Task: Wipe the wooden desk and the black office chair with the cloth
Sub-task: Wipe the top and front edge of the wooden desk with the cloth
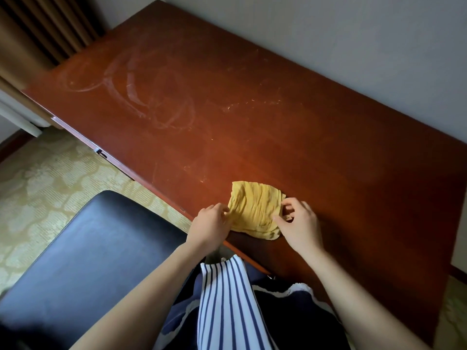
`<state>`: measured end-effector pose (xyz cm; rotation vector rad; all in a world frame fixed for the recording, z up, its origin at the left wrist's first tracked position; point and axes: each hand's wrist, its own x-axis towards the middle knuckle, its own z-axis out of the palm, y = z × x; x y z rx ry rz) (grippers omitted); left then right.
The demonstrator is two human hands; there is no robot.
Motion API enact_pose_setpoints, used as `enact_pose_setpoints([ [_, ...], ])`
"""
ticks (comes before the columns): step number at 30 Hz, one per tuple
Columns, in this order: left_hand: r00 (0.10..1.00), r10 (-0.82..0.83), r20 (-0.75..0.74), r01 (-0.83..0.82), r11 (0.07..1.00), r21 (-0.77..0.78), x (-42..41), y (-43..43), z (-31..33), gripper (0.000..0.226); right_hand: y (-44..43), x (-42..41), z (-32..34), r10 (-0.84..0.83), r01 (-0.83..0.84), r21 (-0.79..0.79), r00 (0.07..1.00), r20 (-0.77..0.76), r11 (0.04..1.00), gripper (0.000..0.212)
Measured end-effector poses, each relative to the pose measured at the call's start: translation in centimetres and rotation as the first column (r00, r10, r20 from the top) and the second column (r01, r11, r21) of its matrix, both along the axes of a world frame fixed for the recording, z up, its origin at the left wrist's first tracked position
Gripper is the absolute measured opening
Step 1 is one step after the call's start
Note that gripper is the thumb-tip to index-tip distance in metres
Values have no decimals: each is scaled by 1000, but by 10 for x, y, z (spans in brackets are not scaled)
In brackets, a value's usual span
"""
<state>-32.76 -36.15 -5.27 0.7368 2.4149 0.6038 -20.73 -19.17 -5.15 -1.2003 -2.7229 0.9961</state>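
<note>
On the reddish-brown wooden bench (252,109), a crumpled yellow cloth (255,210) lies at the near edge, between both hands. The left hand (212,223) pinches its left edge, and the right hand (299,223) has its grip curled onto the right edge. A black padded office chair (88,248) sits left of the left grip, with pale smears (161,102) well beyond both.

Hotel-like room or home study (cannot tell which): long wooden desk (252,109) against plain pale wall (353,46), black padded chair (88,261) beside it, patterned cream carpet (38,185), heavy brown curtain (38,29) in corner.
</note>
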Motion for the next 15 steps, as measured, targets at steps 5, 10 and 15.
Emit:
enact_pose_setpoints([
  [5,982,-132,-137,116,986,-120,6,-1,1,35,-9,8,-9,320,-318,-45,946,53,947,55],
  [10,998,-40,-41,40,999,-2,2,4,10,31,3,3,-4,301,-301,5,953,-36,953,24],
  [15,998,-27,-51,35,987,155,-26,19,40,15,31,-25,31,179,-165,78,954,-240,983,14],
])
